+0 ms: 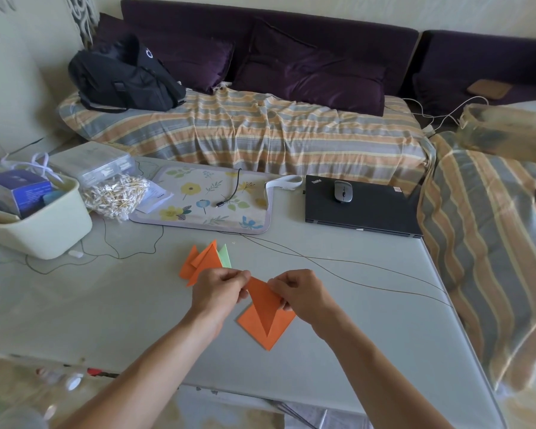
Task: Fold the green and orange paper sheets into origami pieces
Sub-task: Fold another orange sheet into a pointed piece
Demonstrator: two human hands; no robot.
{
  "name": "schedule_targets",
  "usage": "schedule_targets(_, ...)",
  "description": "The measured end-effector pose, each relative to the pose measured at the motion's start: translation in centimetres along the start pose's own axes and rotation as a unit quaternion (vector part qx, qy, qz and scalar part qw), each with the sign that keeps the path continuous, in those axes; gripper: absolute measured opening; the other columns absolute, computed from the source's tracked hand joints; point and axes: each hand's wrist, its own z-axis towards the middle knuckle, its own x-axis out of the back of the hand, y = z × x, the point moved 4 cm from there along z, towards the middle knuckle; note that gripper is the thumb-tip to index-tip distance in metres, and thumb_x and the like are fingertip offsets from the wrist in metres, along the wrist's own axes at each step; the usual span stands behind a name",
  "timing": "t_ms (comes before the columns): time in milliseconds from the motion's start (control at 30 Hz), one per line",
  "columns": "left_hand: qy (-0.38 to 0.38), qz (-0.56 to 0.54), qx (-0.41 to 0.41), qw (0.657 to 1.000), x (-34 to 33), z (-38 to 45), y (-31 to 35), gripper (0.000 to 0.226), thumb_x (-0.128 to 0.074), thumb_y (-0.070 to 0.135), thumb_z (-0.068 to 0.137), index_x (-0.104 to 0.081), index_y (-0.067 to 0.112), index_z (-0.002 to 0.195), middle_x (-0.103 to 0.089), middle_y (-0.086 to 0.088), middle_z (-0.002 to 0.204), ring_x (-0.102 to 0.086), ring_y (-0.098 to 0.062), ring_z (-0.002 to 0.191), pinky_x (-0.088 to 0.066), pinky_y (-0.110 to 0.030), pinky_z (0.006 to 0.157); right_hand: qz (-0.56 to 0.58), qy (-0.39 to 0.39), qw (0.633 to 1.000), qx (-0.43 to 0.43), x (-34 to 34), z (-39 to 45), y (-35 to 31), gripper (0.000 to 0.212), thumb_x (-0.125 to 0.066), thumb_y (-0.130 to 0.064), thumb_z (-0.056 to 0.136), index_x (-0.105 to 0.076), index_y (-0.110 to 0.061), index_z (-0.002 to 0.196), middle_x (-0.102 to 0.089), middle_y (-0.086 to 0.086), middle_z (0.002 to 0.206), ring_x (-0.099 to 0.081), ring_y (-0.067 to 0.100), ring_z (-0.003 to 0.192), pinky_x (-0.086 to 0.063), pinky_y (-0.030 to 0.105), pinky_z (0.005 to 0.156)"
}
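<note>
An orange paper sheet (265, 314), partly folded into a kite shape, lies near the front of the grey table (106, 305). My left hand (218, 291) pinches its upper left flap and my right hand (300, 294) pinches its right flap, with the top of the sheet lifted off the table. Behind my left hand lie folded orange pieces (200, 263) stacked together, and a folded green piece (225, 257) peeks out from behind them.
A cream bin (44, 230) with boxes stands at the left, a bag of cotton swabs (115, 195) beside it. A floral mat (205, 199) and a closed black laptop (359, 209) with a mouse (342, 191) lie at the back. Thin cables (353, 264) cross the table.
</note>
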Motion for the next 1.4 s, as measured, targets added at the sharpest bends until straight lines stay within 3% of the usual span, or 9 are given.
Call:
schedule_targets(133, 0.016, -0.005, 0.006, 1.000, 0.3, 0.1, 0.2, 0.013, -0.074, 0.017, 0.090, -0.076, 0.008, 0.081, -0.073, -0.008, 0.067, -0.064, -0.007, 0.050, -0.048, -0.014, 0.051, 0.024, 0.007, 0.999, -0.020, 0.3, 0.0, 0.1, 0.030, -0.075, -0.037, 0.091, -0.076, -0.008, 0.081, -0.070, 0.006, 0.061, -0.057, 0.015, 0.055, -0.048, 0.024, 0.059)
schedule_targets(300, 0.016, -0.037, 0.020, 0.999, 0.3, 0.3, 0.1, 0.013, -0.072, 0.015, 0.092, -0.076, 0.006, 0.083, -0.073, -0.011, 0.069, -0.068, -0.019, 0.061, -0.052, -0.023, 0.059, 0.043, 0.014, 0.999, -0.021, 0.3, 0.2, 0.2, 0.034, -0.077, -0.036, 0.089, -0.072, -0.002, 0.084, -0.069, 0.007, 0.062, -0.057, 0.018, 0.058, -0.048, 0.027, 0.060)
schedule_targets(500, 0.036, -0.031, 0.015, 0.999, 0.6, 0.7, -0.1, 0.022, -0.068, 0.015, 0.095, -0.071, 0.011, 0.074, -0.070, -0.008, 0.064, -0.065, -0.019, 0.060, -0.054, -0.028, 0.070, 0.076, -0.010, 0.997, 0.007, 0.1, 0.0, -0.2, 0.017, -0.065, -0.013, 0.097, -0.072, -0.005, 0.084, -0.071, 0.006, 0.069, -0.064, 0.012, 0.060, -0.052, 0.022, 0.063)
schedule_targets(600, 0.035, -0.023, 0.003, 0.999, 0.6, 0.8, -0.4, 0.022, -0.068, 0.014, 0.096, -0.072, 0.012, 0.074, -0.069, -0.005, 0.062, -0.065, -0.013, 0.057, -0.057, -0.031, 0.076, 0.061, -0.011, 0.998, 0.005, 0.0, -0.1, -0.1, 0.017, -0.063, -0.012, 0.097, -0.072, -0.004, 0.085, -0.073, 0.008, 0.072, -0.067, 0.013, 0.064, -0.053, 0.022, 0.063)
schedule_targets(800, -0.034, -0.018, -0.002, 0.999, 0.2, 0.6, -0.4, 0.008, -0.067, 0.005, 0.096, -0.073, 0.003, 0.092, -0.071, -0.012, 0.080, -0.064, -0.001, 0.049, -0.050, -0.011, 0.052, 0.083, -0.002, 0.997, -0.008, 0.2, 0.1, 0.1, 0.015, -0.070, -0.019, 0.092, -0.073, -0.007, 0.083, -0.071, 0.001, 0.071, -0.064, 0.012, 0.063, -0.054, 0.023, 0.066)
schedule_targets(1000, -0.079, -0.018, -0.010, 0.997, -0.6, 0.3, -0.4, 0.009, -0.065, 0.003, 0.097, -0.073, 0.004, 0.095, -0.072, -0.012, 0.084, -0.069, -0.014, 0.065, -0.055, -0.016, 0.059, 0.041, -0.014, 0.999, 0.021, -0.6, -0.2, -0.2, 0.012, -0.073, -0.021, 0.091, -0.073, -0.021, 0.080, -0.067, -0.013, 0.068, -0.056, 0.003, 0.059, -0.045, 0.022, 0.063)
schedule_targets(1100, -0.048, 0.010, -0.033, 0.998, -0.2, 0.4, -0.4, 0.002, -0.072, 0.009, 0.093, -0.073, 0.009, 0.093, -0.073, -0.007, 0.083, -0.069, -0.011, 0.064, -0.054, -0.017, 0.062, 0.021, 0.000, 0.999, 0.031, -0.3, -0.1, -0.4, 0.011, -0.072, -0.022, 0.091, -0.071, -0.021, 0.080, -0.066, -0.010, 0.070, -0.054, 0.008, 0.064, -0.043, 0.026, 0.064)
schedule_targets(1233, 0.011, 0.097, -0.089, 0.991, 0.4, 0.2, 0.1, 0.012, -0.082, 0.019, 0.082, -0.072, 0.015, 0.080, -0.067, 0.006, 0.064, -0.058, -0.005, 0.054, -0.047, -0.020, 0.060, 0.013, 0.004, 0.999, 0.044, -0.3, -0.2, -0.5, 0.013, -0.071, -0.028, 0.092, -0.069, -0.026, 0.079, -0.063, -0.012, 0.064, -0.050, 0.007, 0.057, -0.039, 0.023, 0.057)
schedule_targets(1400, -0.030, 0.035, -0.065, 0.997, 0.1, -0.1, 0.1, 0.006, -0.077, 0.011, 0.086, -0.080, 0.012, 0.080, -0.076, -0.004, 0.069, -0.071, -0.013, 0.062, -0.060, -0.030, 0.072, 0.010, 0.003, 0.999, 0.052, -0.3, -0.3, -0.6, 0.012, -0.070, -0.028, 0.092, -0.069, -0.026, 0.080, -0.063, -0.009, 0.065, -0.050, 0.010, 0.060, -0.039, 0.025, 0.058)
